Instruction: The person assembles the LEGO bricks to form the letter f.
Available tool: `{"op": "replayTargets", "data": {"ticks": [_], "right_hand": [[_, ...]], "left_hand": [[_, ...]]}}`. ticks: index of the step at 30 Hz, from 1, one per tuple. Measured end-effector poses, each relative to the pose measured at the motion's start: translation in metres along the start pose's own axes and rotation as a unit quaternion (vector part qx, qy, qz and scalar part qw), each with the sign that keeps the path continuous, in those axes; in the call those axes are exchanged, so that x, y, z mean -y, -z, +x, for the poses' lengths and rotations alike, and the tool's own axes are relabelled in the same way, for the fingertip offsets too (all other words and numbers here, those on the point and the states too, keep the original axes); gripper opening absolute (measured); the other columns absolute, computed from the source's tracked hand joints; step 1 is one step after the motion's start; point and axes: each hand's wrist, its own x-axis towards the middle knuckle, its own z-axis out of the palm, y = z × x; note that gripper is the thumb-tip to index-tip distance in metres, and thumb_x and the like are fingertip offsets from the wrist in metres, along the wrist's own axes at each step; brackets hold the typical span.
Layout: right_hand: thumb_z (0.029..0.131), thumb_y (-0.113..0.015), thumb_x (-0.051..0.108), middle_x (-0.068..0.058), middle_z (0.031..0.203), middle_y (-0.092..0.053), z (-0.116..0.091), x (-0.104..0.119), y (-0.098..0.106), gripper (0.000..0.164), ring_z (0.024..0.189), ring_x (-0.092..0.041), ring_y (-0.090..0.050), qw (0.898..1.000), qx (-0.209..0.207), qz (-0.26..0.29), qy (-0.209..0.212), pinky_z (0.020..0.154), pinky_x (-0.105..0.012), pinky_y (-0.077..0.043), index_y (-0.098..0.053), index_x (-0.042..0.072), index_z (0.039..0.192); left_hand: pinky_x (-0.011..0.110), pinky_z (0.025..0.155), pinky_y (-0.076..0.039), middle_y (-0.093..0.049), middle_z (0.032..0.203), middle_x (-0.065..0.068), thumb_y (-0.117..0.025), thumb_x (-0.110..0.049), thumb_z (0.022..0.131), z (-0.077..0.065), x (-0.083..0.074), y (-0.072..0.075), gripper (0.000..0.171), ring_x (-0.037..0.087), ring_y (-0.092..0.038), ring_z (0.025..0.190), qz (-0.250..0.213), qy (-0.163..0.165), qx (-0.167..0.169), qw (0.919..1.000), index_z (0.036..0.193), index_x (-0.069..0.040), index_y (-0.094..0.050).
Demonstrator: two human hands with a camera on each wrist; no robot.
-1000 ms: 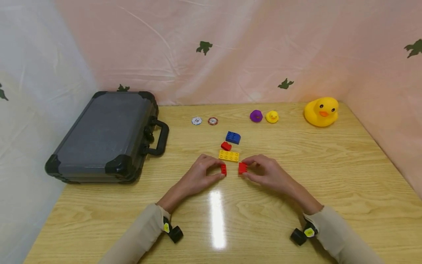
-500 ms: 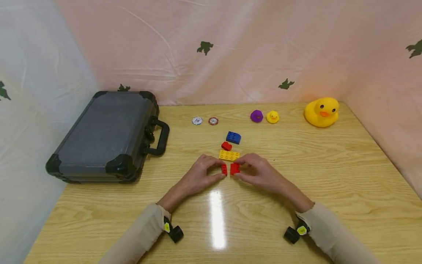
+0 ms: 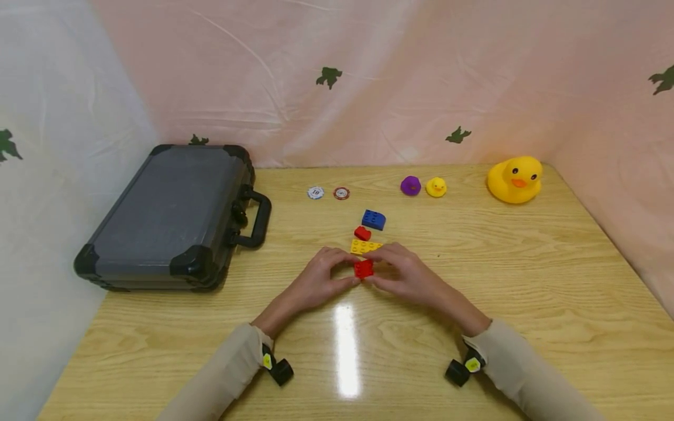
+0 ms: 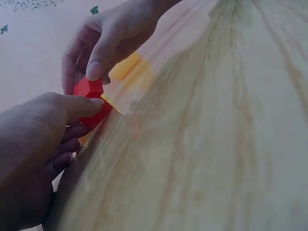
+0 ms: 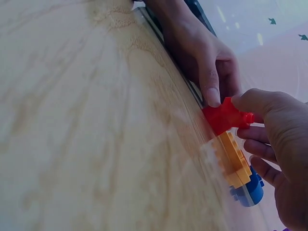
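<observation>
In the head view my left hand [image 3: 326,276] pinches a small red toy brick [image 4: 97,114] low at the table, between thumb and fingertips. Opposite it, my right hand [image 3: 408,272] pinches a second red brick [image 4: 88,87], tipped so that a stud points sideways in the right wrist view. The two red bricks meet closely between both hands, and fingers partly cover them. Just behind lies a yellow eight-stud brick [image 3: 363,247], partly overlapped by the right fingers. Beyond it are a notched red brick [image 3: 362,233] and a blue brick [image 3: 373,220] with one rounded end.
A dark grey hard case [image 3: 168,216] occupies the left side, its handle [image 3: 260,219] facing right. Along the back lie a white chip [image 3: 315,193], a red chip [image 3: 341,193], a purple duck [image 3: 411,185], a small yellow duck [image 3: 436,187] and a large yellow duck [image 3: 515,180].
My right hand has moved left with its red brick, closing the gap to the red brick in my left hand. The left hand has stayed almost still.
</observation>
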Motion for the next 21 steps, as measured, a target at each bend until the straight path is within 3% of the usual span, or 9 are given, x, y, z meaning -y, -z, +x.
{"op": "replayTargets", "data": {"ticks": [9, 21], "right_hand": [[0.088, -0.083, 0.009, -0.005, 0.116, -0.068, 0.004, 0.003, -0.003, 0.036, 0.105, -0.021, -0.062, 1.0, -0.006, 0.006, -0.014, 0.088, -0.039, -0.055, -0.069, 0.004, 0.121], [0.089, -0.084, 0.014, -0.001, 0.113, -0.068, 0.011, 0.004, -0.007, 0.027, 0.106, -0.019, -0.058, 1.0, -0.015, -0.018, 0.013, 0.091, -0.04, -0.051, -0.072, 0.008, 0.112]], "left_hand": [[0.043, 0.104, -0.043, -0.068, 0.126, 0.0, -0.079, -0.025, 0.094, 0.002, 0.002, 0.002, 0.038, 0.018, -0.053, 0.118, -0.013, 0.022, 0.018, 0.9995, 0.128, -0.011, -0.072], [0.044, 0.104, -0.043, -0.067, 0.125, 0.0, -0.078, -0.028, 0.095, 0.003, 0.002, 0.003, 0.038, 0.019, -0.052, 0.119, -0.019, 0.029, 0.022, 0.9992, 0.128, -0.011, -0.072]]}}
